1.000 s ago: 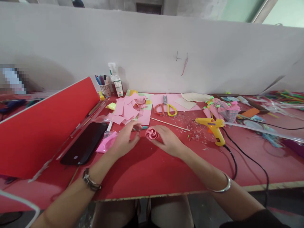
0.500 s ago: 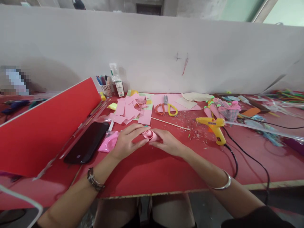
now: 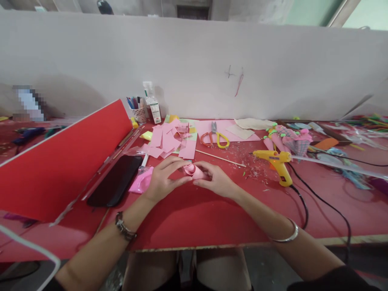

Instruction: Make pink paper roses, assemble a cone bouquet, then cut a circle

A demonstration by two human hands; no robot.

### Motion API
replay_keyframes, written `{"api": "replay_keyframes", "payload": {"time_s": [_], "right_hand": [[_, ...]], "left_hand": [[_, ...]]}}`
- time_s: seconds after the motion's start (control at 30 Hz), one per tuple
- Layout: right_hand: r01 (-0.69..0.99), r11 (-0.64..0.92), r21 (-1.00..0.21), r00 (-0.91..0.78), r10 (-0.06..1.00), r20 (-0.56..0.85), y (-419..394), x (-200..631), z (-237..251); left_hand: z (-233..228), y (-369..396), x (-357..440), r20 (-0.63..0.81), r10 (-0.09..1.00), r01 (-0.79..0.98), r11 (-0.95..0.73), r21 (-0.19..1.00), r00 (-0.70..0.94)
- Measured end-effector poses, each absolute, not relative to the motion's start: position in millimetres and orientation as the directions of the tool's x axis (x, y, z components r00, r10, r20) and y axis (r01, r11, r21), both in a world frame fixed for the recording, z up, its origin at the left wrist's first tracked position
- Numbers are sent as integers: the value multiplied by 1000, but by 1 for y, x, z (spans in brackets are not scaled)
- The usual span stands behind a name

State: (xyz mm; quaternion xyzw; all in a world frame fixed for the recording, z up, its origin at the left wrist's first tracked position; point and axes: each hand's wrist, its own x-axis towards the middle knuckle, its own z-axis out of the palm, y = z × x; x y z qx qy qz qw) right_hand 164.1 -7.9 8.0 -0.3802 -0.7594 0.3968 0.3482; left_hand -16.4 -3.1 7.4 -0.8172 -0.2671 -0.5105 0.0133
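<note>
Between my two hands is a rolled piece of pink paper point(image 3: 194, 171), curled into a small cone-like tube with its spiral end facing left. My left hand point(image 3: 166, 178) grips the spiral end, thumb below and fingers above. Around the other end my right hand point(image 3: 216, 180) is closed, thumb underneath. Both hands are just above the red tabletop point(image 3: 194, 218). Beside my left hand lies a pink plastic packet point(image 3: 141, 181). Behind the hands are cut pink paper pieces point(image 3: 165, 139) and a thin wooden stick point(image 3: 220, 158).
A yellow glue gun point(image 3: 275, 161) with a black cord lies right. Scissors point(image 3: 214, 135) rest on pink sheets. Pink cones point(image 3: 286, 139) are grouped behind the glue gun. At left are a black phone point(image 3: 117, 181) and a leaning red board point(image 3: 66, 161). A pen cup point(image 3: 138, 114) and bottle point(image 3: 153, 107) stand behind.
My right hand's fingers have shifted slightly on the paper roll, showing more of its side. The whole view has moved a little, so everything sits slightly further right.
</note>
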Motion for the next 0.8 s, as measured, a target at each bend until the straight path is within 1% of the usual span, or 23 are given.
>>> {"api": "replay_keyframes", "payload": {"time_s": [0.13,0.33,0.43,0.53,0.6,0.63,0.67,0.73,0.8], "right_hand": [[253,345,-904,-454,867,204,-8,163,8],[286,313,-906,-420,891,174,-7,163,8],[272,292,-917,-424,892,159,-7,162,7],[176,282,-943,-429,884,184,-7,161,5],[103,303,-947,-441,867,230,-8,161,5],[95,325,-941,-447,859,251,-8,161,5],[118,351,-929,-449,853,265,-8,161,6],[221,398,-890,-441,855,273,-8,162,7],[317,411,-855,-424,868,260,-8,162,8]], "left_hand": [[8,-4,-16,830,452,458,-844,278,328],[8,-5,-16,802,506,508,-805,307,317],[8,-5,-16,793,515,509,-802,312,325],[8,-4,-16,787,523,521,-794,312,326],[8,-4,-16,784,534,535,-783,317,317],[8,-4,-17,783,539,541,-777,321,310],[8,-4,-17,783,544,545,-773,326,303],[8,-3,-18,778,555,540,-768,344,293],[6,-2,-19,763,575,521,-766,376,295]]}}
